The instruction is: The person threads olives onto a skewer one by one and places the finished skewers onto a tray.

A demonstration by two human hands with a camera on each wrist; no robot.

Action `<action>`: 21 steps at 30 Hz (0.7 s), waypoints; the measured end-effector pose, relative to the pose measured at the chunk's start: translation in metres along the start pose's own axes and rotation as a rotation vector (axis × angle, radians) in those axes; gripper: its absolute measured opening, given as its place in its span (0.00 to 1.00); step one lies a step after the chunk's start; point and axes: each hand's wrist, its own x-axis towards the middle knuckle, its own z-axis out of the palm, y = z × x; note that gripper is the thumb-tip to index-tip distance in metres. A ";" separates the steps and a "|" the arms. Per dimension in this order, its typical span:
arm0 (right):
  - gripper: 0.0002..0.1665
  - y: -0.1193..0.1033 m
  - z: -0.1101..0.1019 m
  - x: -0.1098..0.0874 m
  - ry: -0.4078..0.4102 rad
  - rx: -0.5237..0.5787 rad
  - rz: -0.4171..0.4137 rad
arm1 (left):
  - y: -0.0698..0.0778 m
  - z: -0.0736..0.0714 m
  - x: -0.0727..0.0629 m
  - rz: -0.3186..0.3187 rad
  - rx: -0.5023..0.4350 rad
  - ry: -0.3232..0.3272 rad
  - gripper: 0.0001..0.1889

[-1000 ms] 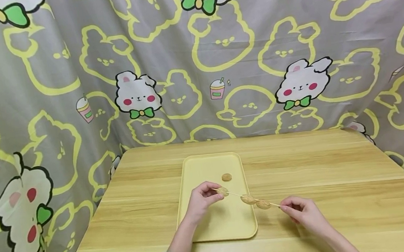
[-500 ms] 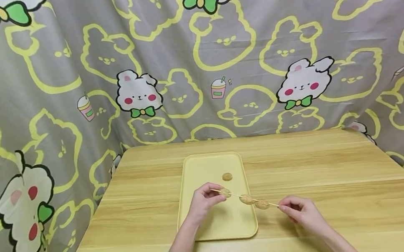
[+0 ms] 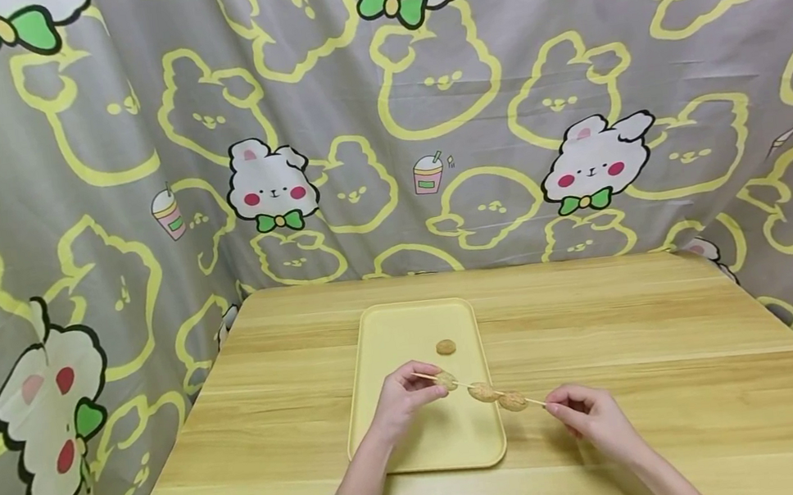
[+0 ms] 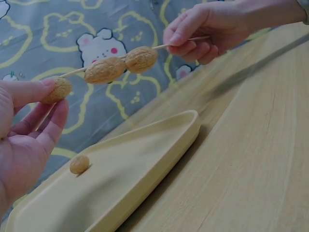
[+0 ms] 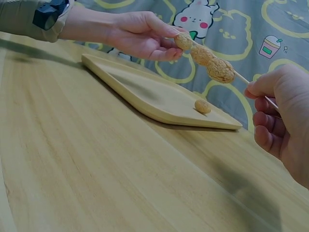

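A thin wooden skewer [image 3: 535,402] is held slanting in the air over the tray's right side. Two wrinkled brown oval balls, looking like fried meatballs, sit threaded side by side, the nearer one [image 5: 220,71] toward the right hand. My left hand [image 3: 402,402] pinches a third ball [image 4: 59,90] between thumb and fingers; it is on the skewer near the far tip, with a gap before the other two. My right hand [image 3: 594,415] grips the skewer's other end between thumb and curled fingers. One loose ball [image 3: 446,347] lies on the yellow tray [image 3: 430,458].
The tray rests on a wood-grain table [image 3: 635,317], left of its middle. A grey curtain [image 3: 349,105] with cartoon prints hangs behind and at the sides. A dark band [image 5: 48,12] is on the left wrist over a beige sleeve [image 5: 21,19].
My left hand and its ball have slid slightly right along the skewer, closer to the other two balls. More of the tip sticks out behind it. The right hand has barely moved.
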 end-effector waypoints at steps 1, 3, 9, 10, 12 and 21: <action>0.02 0.000 0.000 0.000 0.000 -0.002 0.001 | 0.000 0.000 0.000 0.000 -0.003 -0.001 0.18; 0.02 0.000 0.000 0.000 0.000 -0.008 0.004 | 0.000 0.000 0.000 -0.001 -0.010 -0.003 0.18; 0.02 -0.002 0.000 0.000 -0.002 -0.008 0.007 | 0.000 0.003 0.000 -0.010 -0.009 0.000 0.17; 0.02 -0.002 0.000 0.000 -0.002 -0.005 0.007 | 0.000 0.003 0.000 -0.012 -0.007 0.003 0.18; 0.02 -0.003 0.000 0.001 -0.003 -0.003 0.007 | 0.000 0.004 0.000 -0.014 -0.007 0.004 0.17; 0.03 -0.004 -0.001 0.001 -0.022 0.005 -0.007 | -0.003 0.006 0.001 -0.019 -0.029 0.003 0.16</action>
